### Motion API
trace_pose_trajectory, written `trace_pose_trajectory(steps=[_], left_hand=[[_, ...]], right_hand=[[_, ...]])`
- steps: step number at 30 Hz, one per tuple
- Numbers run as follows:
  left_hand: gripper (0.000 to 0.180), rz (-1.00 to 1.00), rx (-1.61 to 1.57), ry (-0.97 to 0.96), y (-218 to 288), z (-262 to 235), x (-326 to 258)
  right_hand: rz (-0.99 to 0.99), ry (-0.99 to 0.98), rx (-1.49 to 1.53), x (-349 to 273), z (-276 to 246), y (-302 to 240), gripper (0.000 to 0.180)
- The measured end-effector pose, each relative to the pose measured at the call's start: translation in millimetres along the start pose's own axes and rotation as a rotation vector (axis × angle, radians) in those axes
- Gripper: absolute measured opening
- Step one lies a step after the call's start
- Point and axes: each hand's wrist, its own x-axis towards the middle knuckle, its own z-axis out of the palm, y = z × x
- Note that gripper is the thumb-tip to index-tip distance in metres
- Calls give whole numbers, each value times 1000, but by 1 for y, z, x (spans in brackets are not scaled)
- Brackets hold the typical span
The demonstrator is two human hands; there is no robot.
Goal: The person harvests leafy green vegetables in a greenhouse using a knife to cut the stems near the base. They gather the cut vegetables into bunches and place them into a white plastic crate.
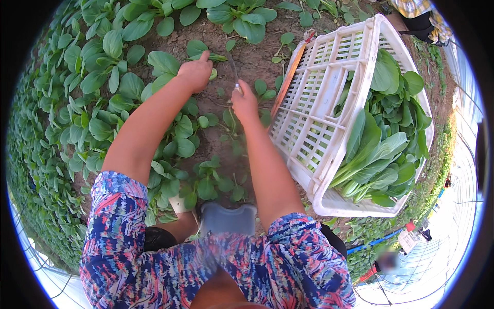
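Patterned in blue, pink and white, our short-sleeved shirt (170, 273) fills the lower edge, with a translucent grey-blue container (229, 219) just beyond it, between our knees. Both bare forearms reach forward over brown soil (211, 105). Our left hand (195, 74) is curled closed, seemingly around a leafy plant (163, 63): broad green leaves spread to its left and a pale stalk end shows at its right. The inner fingers are hidden, so we cannot tell exactly how they grip.

Just beside it, our right hand (244, 103) is wrapped closed around the handle of a knife (233, 64), its narrow blade pointing away from us, close to a small leaf.

To our left, we see dense rows of green plants (98, 129). To our right, a white slatted crate (358, 100) stands near the right forearm, heaped with loose leafy greens (383, 149); an orange-brown strip (289, 77) runs along its near side. At the upper right, we glimpse part of another person in a yellow plaid garment (414, 7).
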Motion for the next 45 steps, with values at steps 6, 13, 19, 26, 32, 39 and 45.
trace_pose_trajectory(steps=[6,13,19,26,32,39,45], left_hand=[[45,-5,-38,23,-10,15,-1],[47,-43,-94,72,-11,14,-10],[56,153,-245,181,9,-42,-102],[64,225,-495,61,48,-35,-252],[54,216,-933,223,48,22,-301],[50,-32,-1639,-2,63,5,-269],[49,44,-820,-234,51,21,-224]], right_hand=[[15,23,-226,-13,-2,-31,43],[9,-6,-252,-2,2,-18,42],[-64,70,346,-43,-14,-70,49],[-135,-241,493,-129,-29,-128,57],[-197,-120,105,-180,-40,-104,54],[-153,-303,221,-213,-20,-100,52],[27,-222,262,-175,-39,-65,49]])
